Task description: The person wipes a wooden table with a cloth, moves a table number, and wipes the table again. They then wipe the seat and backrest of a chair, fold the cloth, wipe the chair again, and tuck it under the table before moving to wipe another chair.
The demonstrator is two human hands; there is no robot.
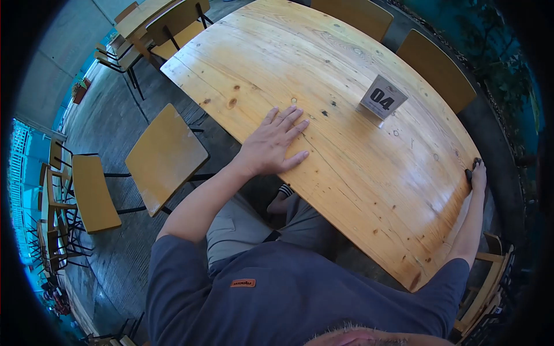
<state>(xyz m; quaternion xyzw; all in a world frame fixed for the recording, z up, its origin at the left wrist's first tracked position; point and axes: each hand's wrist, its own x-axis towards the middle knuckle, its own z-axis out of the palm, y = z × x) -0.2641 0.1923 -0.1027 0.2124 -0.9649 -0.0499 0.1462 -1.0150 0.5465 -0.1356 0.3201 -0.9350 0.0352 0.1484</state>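
Wooden table (346, 115) stands lengthwise from the person's right toward the far left of the room, its planks and grain running along that long axis, and it fills the middle of the view in front of the person. One left hand (271, 145) lies flat, palm down, on the near long edge, fingers spread apart and pointing across the boards toward the far side. One right hand (476, 173) is at the right-hand end of the table, fingers curled together over that edge; a small dark item shows under them, but what it is cannot be told. One number sign (382, 98) marked 04 stands upright on the top, well apart from both hands and nearer the far edge. The top between the two hands is bare wood. Two chair backs (435, 69) sit close against the far long edge, and one chair (165, 155) stands just beside the near edge, by the left forearm. Floor (115, 109) lies open to the left, with more chairs and another table farther off.
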